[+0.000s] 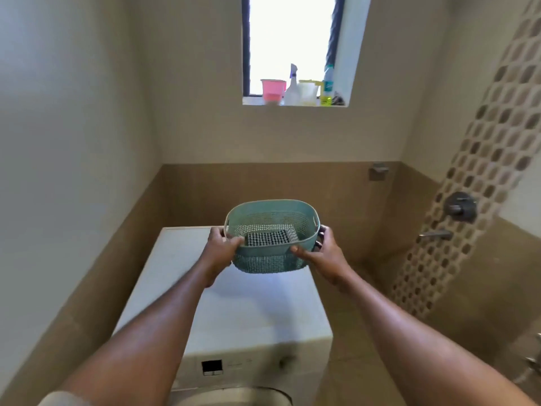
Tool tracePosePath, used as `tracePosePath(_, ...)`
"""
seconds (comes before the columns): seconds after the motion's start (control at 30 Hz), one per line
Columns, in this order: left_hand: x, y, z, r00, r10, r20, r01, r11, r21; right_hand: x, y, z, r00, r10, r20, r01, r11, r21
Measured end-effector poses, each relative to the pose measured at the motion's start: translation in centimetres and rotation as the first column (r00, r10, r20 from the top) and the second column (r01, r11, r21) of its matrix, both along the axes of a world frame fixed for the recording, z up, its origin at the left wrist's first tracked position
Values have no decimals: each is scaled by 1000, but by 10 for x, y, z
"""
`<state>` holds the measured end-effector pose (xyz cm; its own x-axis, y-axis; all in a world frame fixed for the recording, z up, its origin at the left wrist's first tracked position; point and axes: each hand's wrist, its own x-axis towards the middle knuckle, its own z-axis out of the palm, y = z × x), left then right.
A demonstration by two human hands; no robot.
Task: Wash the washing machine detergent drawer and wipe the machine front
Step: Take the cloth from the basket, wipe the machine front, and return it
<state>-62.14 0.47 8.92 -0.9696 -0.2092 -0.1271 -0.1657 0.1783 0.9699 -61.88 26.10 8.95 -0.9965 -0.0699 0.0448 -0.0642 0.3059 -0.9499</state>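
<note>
A teal perforated plastic basket [270, 212] is held above the back of the white washing machine [251, 312]. My left hand [219, 250] grips its left rim and my right hand [322, 253] grips its right side by the handle. Inside the basket lies a folded black-and-white checked cloth [268, 238]. The machine's front panel shows a small dark display [211, 367] and a dial [285, 361]; the round door rim [234, 395] is at the bottom edge. The detergent drawer is hidden behind my left forearm.
A window sill high on the back wall holds a pink tub [272, 89], a spray bottle [292, 86], a pale jug [307, 90] and a green bottle [328, 86]. Shower fittings [459, 208] and a spout [436, 235] stick out of the right wall.
</note>
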Motion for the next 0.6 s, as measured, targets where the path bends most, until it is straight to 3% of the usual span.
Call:
tracePosePath(0.3,-47,-110,-113,975,-88,204,117,984,-134,-56,-105,-121,970,-3,242,-14,998,69)
tracePosePath(0.6,-87,-121,-162,975,-38,219,75,984,-164,-93,-133,-155,936,-83,341,52,994,97)
